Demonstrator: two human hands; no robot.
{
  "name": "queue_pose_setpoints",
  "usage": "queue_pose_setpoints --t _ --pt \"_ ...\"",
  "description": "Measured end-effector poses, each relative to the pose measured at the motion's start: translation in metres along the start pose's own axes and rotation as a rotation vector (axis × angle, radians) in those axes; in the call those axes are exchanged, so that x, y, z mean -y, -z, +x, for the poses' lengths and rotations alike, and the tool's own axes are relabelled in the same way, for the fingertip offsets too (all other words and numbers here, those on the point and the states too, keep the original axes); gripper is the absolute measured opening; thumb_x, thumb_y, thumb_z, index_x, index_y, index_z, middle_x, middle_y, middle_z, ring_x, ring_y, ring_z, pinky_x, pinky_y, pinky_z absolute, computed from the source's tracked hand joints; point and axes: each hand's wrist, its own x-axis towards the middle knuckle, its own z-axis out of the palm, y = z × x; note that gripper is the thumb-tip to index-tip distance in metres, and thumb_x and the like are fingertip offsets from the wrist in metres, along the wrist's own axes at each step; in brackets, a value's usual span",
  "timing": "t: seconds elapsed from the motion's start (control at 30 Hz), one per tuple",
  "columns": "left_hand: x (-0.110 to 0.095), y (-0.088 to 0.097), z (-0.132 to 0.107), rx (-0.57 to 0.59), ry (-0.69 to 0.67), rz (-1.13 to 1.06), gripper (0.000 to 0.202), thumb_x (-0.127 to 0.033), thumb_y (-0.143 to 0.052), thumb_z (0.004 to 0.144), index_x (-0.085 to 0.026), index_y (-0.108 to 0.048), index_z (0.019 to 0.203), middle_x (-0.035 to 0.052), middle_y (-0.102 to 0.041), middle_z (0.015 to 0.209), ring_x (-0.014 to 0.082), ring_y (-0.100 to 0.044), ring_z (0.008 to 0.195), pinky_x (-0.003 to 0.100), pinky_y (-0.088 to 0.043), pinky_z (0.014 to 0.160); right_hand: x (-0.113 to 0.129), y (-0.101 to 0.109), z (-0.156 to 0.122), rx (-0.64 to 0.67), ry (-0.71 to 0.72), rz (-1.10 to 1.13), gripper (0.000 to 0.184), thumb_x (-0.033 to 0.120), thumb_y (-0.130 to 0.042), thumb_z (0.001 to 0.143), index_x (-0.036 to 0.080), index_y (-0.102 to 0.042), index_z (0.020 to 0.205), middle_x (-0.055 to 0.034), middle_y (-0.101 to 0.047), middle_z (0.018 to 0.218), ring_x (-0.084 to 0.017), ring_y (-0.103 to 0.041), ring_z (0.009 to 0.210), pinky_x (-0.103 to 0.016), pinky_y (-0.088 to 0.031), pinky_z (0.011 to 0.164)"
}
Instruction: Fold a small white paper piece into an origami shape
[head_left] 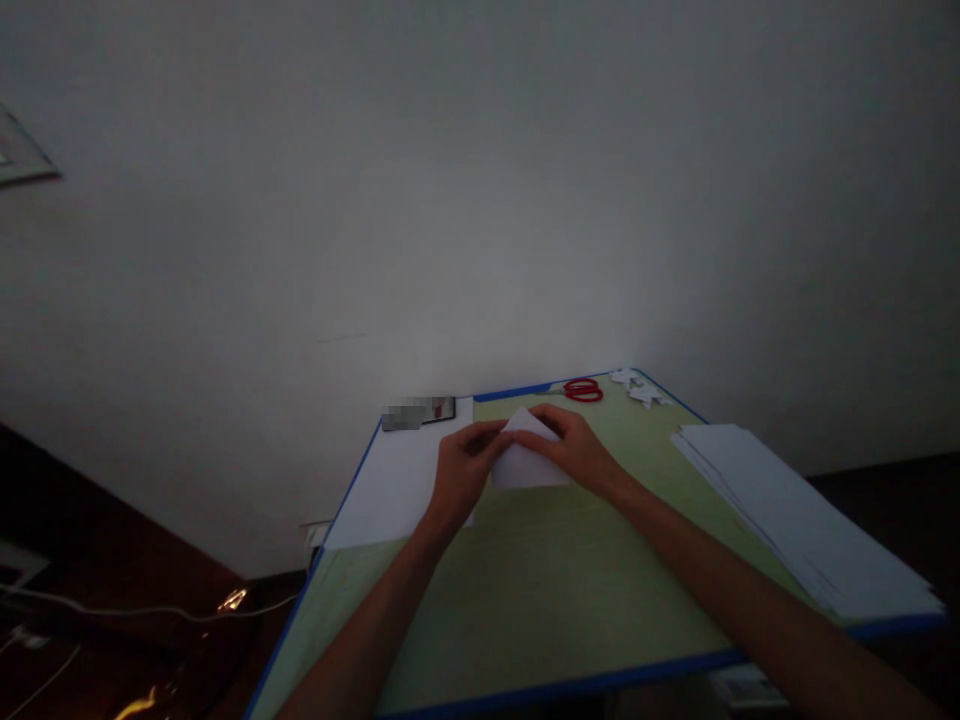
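A small piece of white folded paper is held between both hands over the middle of the table. My left hand pinches its left side, thumb near the upper middle. From the right, my right hand grips the upper right edge, thumb across the front and fingers behind. The paper comes to a point at the top and has a straight lower edge. Fingertips behind it are partly hidden. Left of my left hand lies a flat white sheet.
A phone stands at the far left edge. Red-handled scissors and small white paper pieces lie at the back. A stack of white paper covers the right side. The green table has blue edging and meets a grey wall.
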Motion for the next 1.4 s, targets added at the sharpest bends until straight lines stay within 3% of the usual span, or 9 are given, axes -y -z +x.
queue_pose_setpoints --t 0.2,0.4,0.5,0.63,0.73,0.9,1.07,1.23,1.4 --pt "-0.004 -0.001 -0.001 -0.003 -0.002 -0.021 0.028 -0.037 -0.077 0.077 -0.019 -0.079 0.099 0.0097 -0.078 0.103 0.0257 -0.072 0.095 0.04 -0.056 0.088 0.001 0.003 0.003 -0.032 -0.066 0.051 0.028 0.041 -0.074 0.077 0.019 -0.07 0.094 -0.0049 -0.073 0.092 -0.02 -0.066 0.082 -0.03 -0.051 0.071" --pt "-0.004 0.0 0.0 0.008 0.053 -0.058 0.025 -0.033 -0.076 0.075 -0.017 -0.08 0.094 0.008 -0.078 0.089 0.0205 -0.07 0.082 0.032 -0.054 0.074 -0.001 0.003 0.003 -0.043 -0.199 0.15 0.029 0.041 -0.074 0.075 0.019 -0.073 0.093 -0.0038 -0.073 0.086 -0.018 -0.065 0.071 -0.027 -0.047 0.06" --pt "-0.004 -0.001 -0.001 0.033 0.125 -0.089 0.028 -0.031 -0.075 0.075 -0.017 -0.079 0.098 0.0056 -0.076 0.08 0.016 -0.064 0.07 0.027 -0.05 0.065 -0.002 0.003 0.003 -0.034 -0.341 0.303 0.04 0.036 -0.078 0.069 0.02 -0.073 0.105 -0.0034 -0.073 0.083 -0.015 -0.061 0.06 -0.025 -0.043 0.051" --pt "-0.003 -0.002 0.0 0.048 0.207 -0.165 0.026 -0.03 -0.075 0.072 -0.016 -0.08 0.093 0.0079 -0.077 0.088 0.0156 -0.064 0.072 0.027 -0.049 0.065 -0.004 0.005 0.003 0.006 -0.419 0.395 0.055 0.03 -0.079 0.067 0.022 -0.068 0.121 -0.0016 -0.071 0.076 -0.013 -0.058 0.052 -0.024 -0.039 0.046" --pt "0.0 -0.002 0.001 0.039 0.253 -0.218 0.026 -0.03 -0.077 0.07 -0.015 -0.08 0.091 0.0088 -0.077 0.087 0.0159 -0.064 0.073 0.026 -0.048 0.064 -0.006 0.006 0.003 0.022 -0.415 0.398 0.05 0.028 -0.075 0.069 0.024 -0.069 0.119 -0.0014 -0.072 0.077 -0.014 -0.06 0.055 -0.024 -0.042 0.049" --pt "0.003 -0.002 0.003 0.02 0.282 -0.281 0.026 -0.03 -0.079 0.069 -0.014 -0.08 0.089 0.0099 -0.076 0.084 0.0177 -0.066 0.074 0.028 -0.05 0.066 -0.007 0.004 0.005 -0.013 -0.394 0.318 0.022 0.027 -0.072 0.07 0.019 -0.076 0.09 -0.0048 -0.074 0.081 -0.015 -0.061 0.063 -0.025 -0.044 0.052" --pt "0.004 0.0 0.002 0.053 0.297 -0.276 0.029 -0.032 -0.08 0.07 -0.013 -0.08 0.092 0.0112 -0.077 0.086 0.019 -0.067 0.077 0.03 -0.052 0.07 -0.006 0.004 0.005 -0.022 -0.392 0.308 0.024 0.028 -0.072 0.071 0.018 -0.076 0.092 -0.0058 -0.074 0.083 -0.015 -0.062 0.062 -0.025 -0.045 0.051" --pt "0.006 0.002 0.003 0.055 0.139 -0.081 0.033 -0.034 -0.08 0.072 -0.016 -0.078 0.1 0.0106 -0.078 0.094 0.0209 -0.07 0.085 0.033 -0.054 0.078 -0.005 0.006 0.004 -0.023 -0.324 0.241 0.048 0.03 -0.074 0.071 0.023 -0.067 0.118 -0.0025 -0.073 0.08 -0.015 -0.063 0.059 -0.025 -0.044 0.05" --pt "0.007 0.002 0.002 0.055 -0.011 0.038 0.022 -0.034 -0.075 0.078 -0.018 -0.078 0.092 0.0088 -0.078 0.093 0.0225 -0.072 0.085 0.035 -0.056 0.081 -0.006 0.007 0.007 0.045 -0.165 0.117 0.029 0.038 -0.079 0.068 0.018 -0.069 0.086 -0.0028 -0.072 0.083 -0.017 -0.065 0.072 -0.028 -0.049 0.064"
